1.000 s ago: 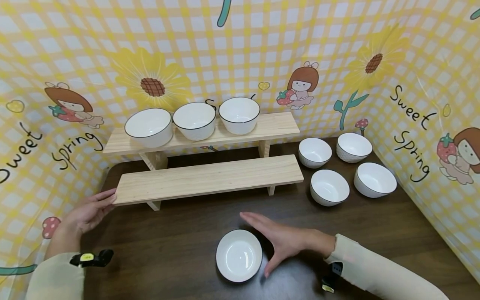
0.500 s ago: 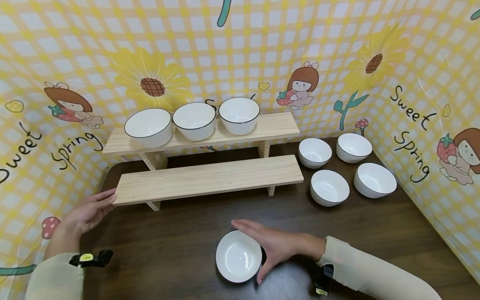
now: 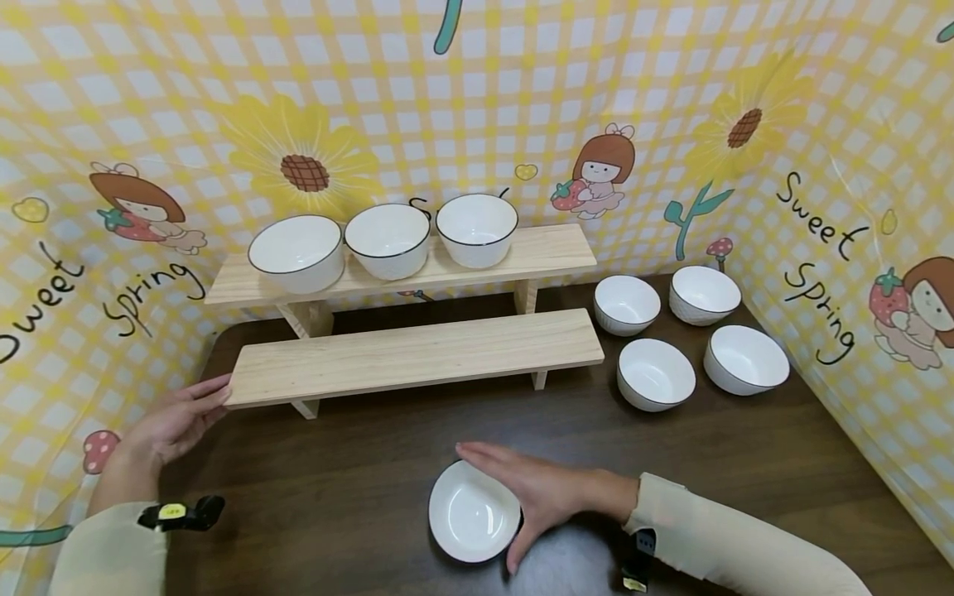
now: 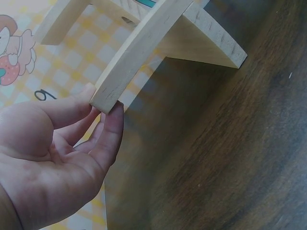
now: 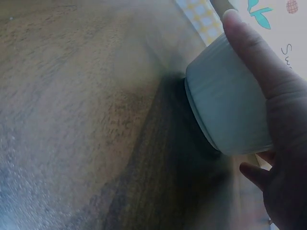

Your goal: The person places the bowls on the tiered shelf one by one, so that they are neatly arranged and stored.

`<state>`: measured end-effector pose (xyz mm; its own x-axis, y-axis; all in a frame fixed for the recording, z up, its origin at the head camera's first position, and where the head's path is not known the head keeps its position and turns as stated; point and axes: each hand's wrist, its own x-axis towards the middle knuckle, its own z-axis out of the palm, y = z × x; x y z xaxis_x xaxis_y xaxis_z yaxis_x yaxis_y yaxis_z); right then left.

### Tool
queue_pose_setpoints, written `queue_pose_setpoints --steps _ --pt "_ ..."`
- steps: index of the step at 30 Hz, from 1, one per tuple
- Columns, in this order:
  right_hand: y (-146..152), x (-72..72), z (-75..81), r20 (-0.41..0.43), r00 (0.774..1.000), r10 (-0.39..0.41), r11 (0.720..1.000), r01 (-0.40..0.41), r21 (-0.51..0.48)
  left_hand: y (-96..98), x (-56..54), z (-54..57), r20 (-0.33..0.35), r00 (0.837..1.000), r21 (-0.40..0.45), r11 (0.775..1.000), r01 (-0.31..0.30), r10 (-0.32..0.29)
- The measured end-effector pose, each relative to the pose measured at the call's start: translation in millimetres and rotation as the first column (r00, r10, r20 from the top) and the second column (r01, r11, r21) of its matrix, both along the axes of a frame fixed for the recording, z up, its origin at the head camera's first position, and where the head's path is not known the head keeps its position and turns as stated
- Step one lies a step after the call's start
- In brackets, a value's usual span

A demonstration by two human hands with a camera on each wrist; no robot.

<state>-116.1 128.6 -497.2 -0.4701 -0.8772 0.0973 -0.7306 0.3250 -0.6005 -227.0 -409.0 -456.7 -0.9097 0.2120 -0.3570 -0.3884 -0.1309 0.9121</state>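
Note:
My left hand [image 3: 175, 422] pinches the left end of the lower shelf board [image 3: 417, 356] of a two-tier wooden stand; in the left wrist view its thumb lies on one side of the board end [image 4: 115, 86] and fingers on the other. A white bowl [image 3: 469, 513] with a dark rim stands upright on the table at the front. My right hand [image 3: 547, 492] reaches around its right side, with fairly straight fingers along the far rim and the thumb at the near right. In the right wrist view, one digit lies along the bowl's wall [image 5: 225, 105]; another is slightly apart.
Three white bowls [image 3: 387, 240] stand side by side on the upper shelf board [image 3: 551, 248]. Several more bowls [image 3: 656, 377] stand on the dark table [image 3: 335, 513] at the right. Yellow checked fabric [image 3: 477, 108] walls in the back and both sides.
My right hand has moved left and slightly toward me, from beside the front bowl to around its right side. The bowl and my left hand have stayed in place.

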Motion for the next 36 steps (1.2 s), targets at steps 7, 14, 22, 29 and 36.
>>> queue_pose_setpoints --steps 7,14,22,29,36 --pt "-4 -1.2 1.2 -0.05 0.999 0.017 0.999 -0.018 -0.026 0.0 -1.8 1.2 0.011 1.0 -0.006 1.0 -0.005 0.005" --pt "-6 -0.9 4.2 -0.054 0.999 0.001 1.0 0.0 0.023 -0.1 -1.7 2.5 0.02 1.0 -0.006 1.0 -0.003 0.004" --pt "-6 -2.3 8.6 -0.023 1.0 -0.008 0.998 0.009 0.058 0.2 -3.3 2.5 0.009 1.0 -0.011 1.0 0.008 -0.008" --pt "-9 -2.4 9.6 -0.058 0.998 0.002 0.998 0.002 0.063 -1.4 -4.4 0.9 0.012 1.0 -0.016 1.0 0.007 -0.007" --pt "-11 -1.3 8.7 -0.077 0.997 0.006 0.999 -0.002 0.052 -0.9 -2.9 1.5 0.017 1.0 -0.023 1.0 0.002 -0.002"
